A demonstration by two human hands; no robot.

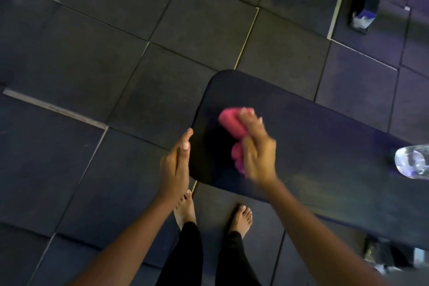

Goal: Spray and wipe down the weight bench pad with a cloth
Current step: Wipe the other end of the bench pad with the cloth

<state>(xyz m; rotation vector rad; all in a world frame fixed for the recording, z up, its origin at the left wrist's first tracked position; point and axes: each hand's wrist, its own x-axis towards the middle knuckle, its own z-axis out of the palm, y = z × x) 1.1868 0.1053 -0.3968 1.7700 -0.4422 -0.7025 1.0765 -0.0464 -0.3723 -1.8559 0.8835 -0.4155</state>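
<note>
Pink and bunched, the cloth [232, 130] sits on the black bench pad [325, 141], near the pad's rounded end. The right hand [257, 151] lies on top of it, fingers curled over the wad and pressing it onto the surface. The hand is blurred, so we cannot make out each finger. The left hand [176, 162] is just beside the pad's end edge, fingers straight and together, touching or nearly touching the edge and holding nothing.

We judge the wiping step to be in hand, with the spraying likely done: a clear bottle [413, 161] stands on the pad well apart from both hands, at the right side of the view. The next move, as we read it, calls for firm, even strokes along the pad toward the bottle, which must be lifted aside for the cloth to reach the spot beneath it.

Around the bench lie dark rubber floor tiles [92, 42], and the person's bare feet [241, 218] stand by the pad's near side.
</note>
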